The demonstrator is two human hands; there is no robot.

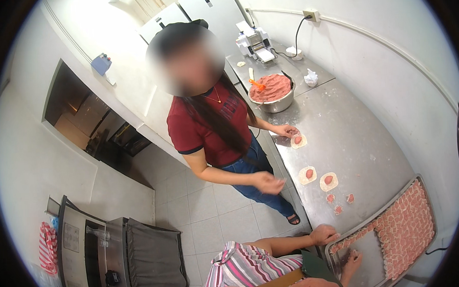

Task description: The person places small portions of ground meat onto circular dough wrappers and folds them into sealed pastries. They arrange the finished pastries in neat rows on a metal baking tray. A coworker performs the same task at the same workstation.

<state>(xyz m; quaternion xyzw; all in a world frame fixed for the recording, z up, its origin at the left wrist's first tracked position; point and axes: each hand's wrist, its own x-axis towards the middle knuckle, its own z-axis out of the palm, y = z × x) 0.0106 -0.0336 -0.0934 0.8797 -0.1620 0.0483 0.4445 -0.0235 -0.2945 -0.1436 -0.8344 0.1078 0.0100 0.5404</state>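
My left hand (323,235) is at the near corner of the metal tray (364,223), on the steel table; its fingers are too small to make out clearly. Over the tray's uncovered part is my right hand (351,264), its fingers drawn together around something I cannot make out. Close rows of small meat-filled dumplings (405,228) cover the tray's right side, with a narrow row along its far edge. Beyond the tray, three small pink filled pieces (338,209) lie on the table. Farther off are two round wrappers (307,175) topped with meat.
Across from me stands a person in a red shirt, one hand (287,131) at another filled wrapper (299,141). A metal bowl of ground meat (272,89) holds an orange-handled tool. Behind it sits a white rolling machine (256,41). A wall runs along the right.
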